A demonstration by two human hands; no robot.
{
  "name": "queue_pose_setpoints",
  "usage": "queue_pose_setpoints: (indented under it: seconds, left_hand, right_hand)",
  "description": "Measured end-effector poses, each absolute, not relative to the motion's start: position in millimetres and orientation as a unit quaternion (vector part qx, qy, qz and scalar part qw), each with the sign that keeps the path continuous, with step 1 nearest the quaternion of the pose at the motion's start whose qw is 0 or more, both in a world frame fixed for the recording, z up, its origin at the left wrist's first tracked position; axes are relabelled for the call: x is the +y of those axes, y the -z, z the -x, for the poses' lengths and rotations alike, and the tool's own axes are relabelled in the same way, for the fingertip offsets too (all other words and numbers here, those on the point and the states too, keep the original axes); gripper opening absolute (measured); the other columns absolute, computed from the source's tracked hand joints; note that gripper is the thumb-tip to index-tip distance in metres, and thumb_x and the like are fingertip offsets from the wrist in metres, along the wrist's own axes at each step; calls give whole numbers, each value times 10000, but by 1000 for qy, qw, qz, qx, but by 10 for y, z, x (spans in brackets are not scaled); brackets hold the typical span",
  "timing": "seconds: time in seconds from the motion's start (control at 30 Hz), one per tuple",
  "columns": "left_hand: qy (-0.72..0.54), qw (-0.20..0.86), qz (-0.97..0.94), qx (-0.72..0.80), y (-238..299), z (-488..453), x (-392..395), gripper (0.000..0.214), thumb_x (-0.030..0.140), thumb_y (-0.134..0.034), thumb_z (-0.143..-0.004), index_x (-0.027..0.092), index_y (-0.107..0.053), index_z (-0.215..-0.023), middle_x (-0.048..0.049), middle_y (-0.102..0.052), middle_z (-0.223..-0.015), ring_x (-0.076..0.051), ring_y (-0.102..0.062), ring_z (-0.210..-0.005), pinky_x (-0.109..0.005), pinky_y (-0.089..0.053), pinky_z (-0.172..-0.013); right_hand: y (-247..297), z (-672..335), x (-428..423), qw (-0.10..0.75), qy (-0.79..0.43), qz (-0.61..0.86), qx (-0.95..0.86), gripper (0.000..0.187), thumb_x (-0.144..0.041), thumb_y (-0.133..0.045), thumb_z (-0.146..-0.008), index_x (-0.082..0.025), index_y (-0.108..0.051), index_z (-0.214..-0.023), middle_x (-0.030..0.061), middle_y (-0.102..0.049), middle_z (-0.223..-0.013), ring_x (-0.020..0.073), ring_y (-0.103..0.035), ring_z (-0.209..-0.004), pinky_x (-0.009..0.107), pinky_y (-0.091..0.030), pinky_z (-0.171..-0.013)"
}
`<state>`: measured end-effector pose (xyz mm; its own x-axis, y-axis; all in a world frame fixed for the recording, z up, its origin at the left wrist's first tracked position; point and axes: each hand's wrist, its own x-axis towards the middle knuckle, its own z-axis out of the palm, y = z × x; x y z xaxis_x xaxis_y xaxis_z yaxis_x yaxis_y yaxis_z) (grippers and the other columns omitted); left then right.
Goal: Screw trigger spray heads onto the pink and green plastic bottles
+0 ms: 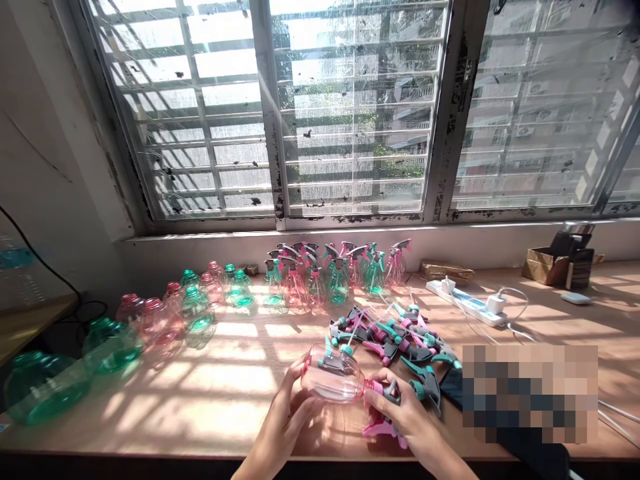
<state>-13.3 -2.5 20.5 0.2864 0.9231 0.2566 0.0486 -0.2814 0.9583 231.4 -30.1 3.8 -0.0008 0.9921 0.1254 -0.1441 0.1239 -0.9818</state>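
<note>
Pink bottle (333, 383) cradled in left hand (286, 417); right hand (405, 417) clamped around trigger head (387, 400). Apparently light, thin-walled, slippery, crushable; best gripped at neck.

No legible text or labels anywhere
</note>
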Motion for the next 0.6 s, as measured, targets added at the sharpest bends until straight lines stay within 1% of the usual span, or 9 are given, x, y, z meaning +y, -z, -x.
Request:
queue_pose_setpoints:
  seconds: [0.07,0.17,0.2,0.23,0.33,0.37,0.4,0.5,0.6]
  left_hand:
    - [-477,443,-659,376,-192,134,-13,558,565,-674,-892,268,-559,-1350,-134,-503,-1554,-387,-466,-1428,-484,-460,-1148]
    - [-475,387,-685,395,-175,151,1,598,505,-770,-834,271,-573,-1347,-132,-577,-1485,-384,-433,-1451,-532,-307,-1239]
    - [-472,380,-689,397,-168,160,5,614,502,-787,-818,273,-573,-1346,-128,-582,-1479,-382,-429,-1455,-531,-284,-1249]
    - [-468,386,-689,396,-159,169,10,608,514,-781,-821,274,-574,-1340,-125,-571,-1489,-379,-441,-1447,-518,-299,-1244]
    - [-457,446,-669,381,-129,191,25,529,577,-659,-902,276,-564,-1326,-123,-523,-1521,-360,-534,-1374,-446,-467,-1136]
    - [-457,460,-661,377,-121,196,31,512,581,-639,-915,280,-560,-1322,-120,-513,-1524,-354,-545,-1363,-424,-502,-1100]
    - [-461,466,-656,373,-116,199,39,505,576,-645,-914,286,-559,-1319,-115,-503,-1529,-351,-531,-1375,-409,-517,-1084]
    - [-468,453,-662,372,-119,209,67,496,519,-704,-895,297,-567,-1317,-107,-500,-1531,-352,-438,-1449,-400,-503,-1104]
    - [-446,432,-682,387,-136,226,93,498,475,-726,-887,280,-564,-1315,-131,-564,-1473,-372,-471,-1421,-456,-476,-1133]
  right_hand:
    - [-42,-2325,-303,561,-504,432,-494,456,-625,-811,-742,-220,-627,-847,-40,-648,-630,174,-627,-553,315,-596,-523]
    - [-13,-2323,-296,563,-479,430,-518,433,-593,-819,-753,-212,-629,-831,-53,-623,-593,157,-604,-530,303,-577,-534]
    - [0,-2317,-294,565,-475,427,-522,426,-583,-823,-754,-211,-628,-828,-54,-624,-584,158,-610,-524,302,-573,-532]
    - [11,-2311,-292,567,-473,424,-525,422,-576,-826,-753,-210,-629,-830,-52,-635,-584,163,-623,-520,302,-570,-528]
    - [23,-2296,-290,565,-474,418,-531,409,-556,-829,-759,-207,-638,-856,-37,-679,-600,176,-661,-524,298,-560,-527]
    - [19,-2295,-291,563,-477,417,-531,406,-548,-830,-763,-205,-638,-862,-35,-684,-600,175,-666,-525,294,-558,-528]
    - [12,-2297,-291,563,-481,416,-528,405,-545,-831,-765,-204,-635,-862,-37,-680,-594,171,-664,-525,290,-559,-528]
    - [-14,-2311,-290,565,-503,414,-507,423,-561,-833,-756,-206,-622,-846,-47,-655,-591,165,-649,-523,296,-584,-507]
    - [-6,-2318,-282,563,-518,410,-496,434,-575,-834,-747,-215,-610,-843,-53,-647,-595,171,-653,-521,305,-598,-495]
